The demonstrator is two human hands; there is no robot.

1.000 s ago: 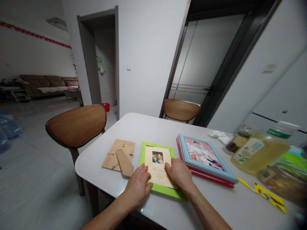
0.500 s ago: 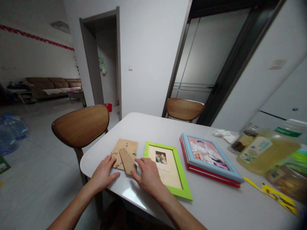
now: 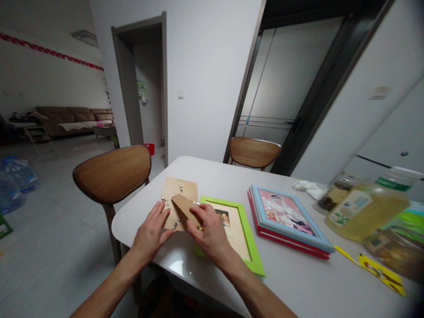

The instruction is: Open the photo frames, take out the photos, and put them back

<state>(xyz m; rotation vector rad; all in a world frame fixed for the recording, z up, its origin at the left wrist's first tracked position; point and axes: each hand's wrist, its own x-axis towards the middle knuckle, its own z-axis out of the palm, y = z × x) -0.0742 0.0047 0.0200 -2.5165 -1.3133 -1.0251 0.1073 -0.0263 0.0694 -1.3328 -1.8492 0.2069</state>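
A brown picture frame backing board (image 3: 172,184) with several metal turn clips and a hinged stand leg (image 3: 186,209) is lifted slightly off the table. My left hand (image 3: 150,232) grips its left edge, thumb near a lower clip. Fingers and thumb of my right hand (image 3: 210,232) pinch the stand leg at the board's right side. Partly beneath the board and my right hand lies a lime green picture frame (image 3: 253,251), face up, with a small photo (image 3: 224,217) on a cream sheet.
A stack of frames, a light blue one (image 3: 285,214) over red (image 3: 294,247), lies right on the white table (image 3: 212,176). Farther right stand a bottle of yellow liquid (image 3: 364,207), jars (image 3: 394,251) and a yellow packet (image 3: 380,274). Wooden chairs (image 3: 114,174) stand around.
The backing board has risen and shifted right and away from me, now overlapping the green frame's left side. Both hands moved with it, and my right hand now pinches the stand leg.
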